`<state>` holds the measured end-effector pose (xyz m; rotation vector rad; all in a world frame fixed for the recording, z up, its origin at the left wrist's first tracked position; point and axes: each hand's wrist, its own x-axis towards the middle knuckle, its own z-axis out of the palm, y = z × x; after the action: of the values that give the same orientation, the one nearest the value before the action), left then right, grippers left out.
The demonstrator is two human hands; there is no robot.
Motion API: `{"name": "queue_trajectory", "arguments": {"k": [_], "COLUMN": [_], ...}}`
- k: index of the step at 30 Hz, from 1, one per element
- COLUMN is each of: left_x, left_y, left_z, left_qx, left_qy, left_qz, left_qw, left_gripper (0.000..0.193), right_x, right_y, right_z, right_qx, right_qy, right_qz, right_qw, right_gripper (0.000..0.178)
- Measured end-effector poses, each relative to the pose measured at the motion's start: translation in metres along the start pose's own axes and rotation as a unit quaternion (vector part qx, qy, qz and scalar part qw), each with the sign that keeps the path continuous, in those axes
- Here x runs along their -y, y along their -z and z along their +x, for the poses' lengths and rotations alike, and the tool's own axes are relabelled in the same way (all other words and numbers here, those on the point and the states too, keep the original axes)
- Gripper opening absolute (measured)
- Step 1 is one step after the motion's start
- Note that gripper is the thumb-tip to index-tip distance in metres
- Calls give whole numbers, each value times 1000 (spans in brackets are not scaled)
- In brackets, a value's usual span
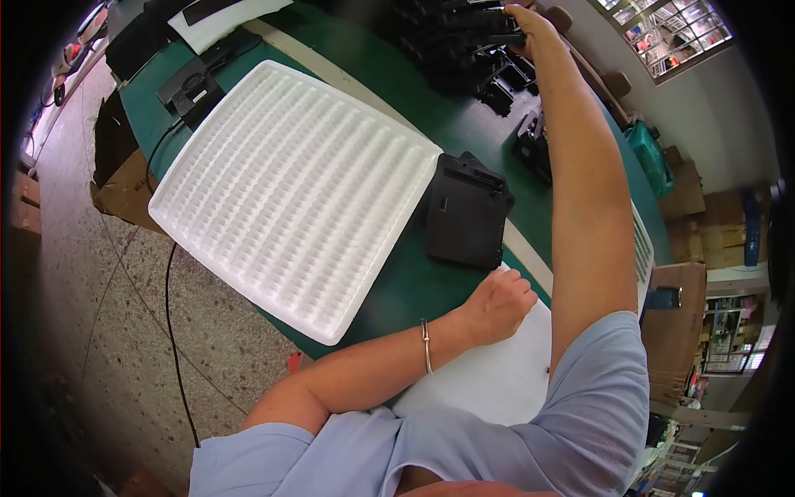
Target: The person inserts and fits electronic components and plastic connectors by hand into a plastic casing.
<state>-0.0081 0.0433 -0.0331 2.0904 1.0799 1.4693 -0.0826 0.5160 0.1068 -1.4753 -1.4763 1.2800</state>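
My right arm stretches far across the table. At its end my right hand (532,30) is closed around the edge of a black plastic part (501,39) in a heap of similar parts. Close to my body, my left hand (499,306) is curled with the knuckles up; whatever its fingers hold, if anything, is hidden. Just beyond that hand lies a flat black plastic housing (466,217), with another dark piece partly under it. To the left rests a large white ridged foam tray (290,199). A white sheet (489,377) lies beneath my left hand.
A small black device with a fan grille (192,87) stands behind the tray, its black cable (170,306) hanging to the floor. The green table (377,290) carries a pale strip (339,79). Cardboard boxes (675,331) stand at the right; an open carton (124,186) is at the left.
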Motion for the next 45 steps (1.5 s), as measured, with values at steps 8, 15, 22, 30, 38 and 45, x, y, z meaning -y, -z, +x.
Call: {"name": "queue_trajectory", "arguments": {"k": [8, 15, 22, 30, 38, 45], "left_x": [0, 3, -2, -2, -5, -14], "left_y": [4, 9, 12, 10, 19, 28], "left_z": [0, -2, 0, 5, -1, 0], "left_qx": [8, 46, 43, 72, 106, 167], "left_qy": [12, 22, 7, -5, -13, -32], "left_qz": [7, 53, 38, 43, 98, 120], "left_qw": [1000, 997, 998, 996, 989, 978], "left_gripper": [11, 10, 11, 9, 10, 19], "right_x": [14, 18, 19, -12, -104, -141], "right_y": [-12, 0, 77, 140, 73, 42], "right_z": [-2, -16, -31, -156, -342, -370], "right_qx": [-64, -57, -62, 73, 102, 54], "right_qy": [72, 28, 17, 22, 18, -7], "right_qz": [-33, -123, -20, 94, 164, 78], "right_qw": [995, 990, 998, 993, 981, 996], "right_gripper": [19, 14, 39, 28, 92, 88]}}
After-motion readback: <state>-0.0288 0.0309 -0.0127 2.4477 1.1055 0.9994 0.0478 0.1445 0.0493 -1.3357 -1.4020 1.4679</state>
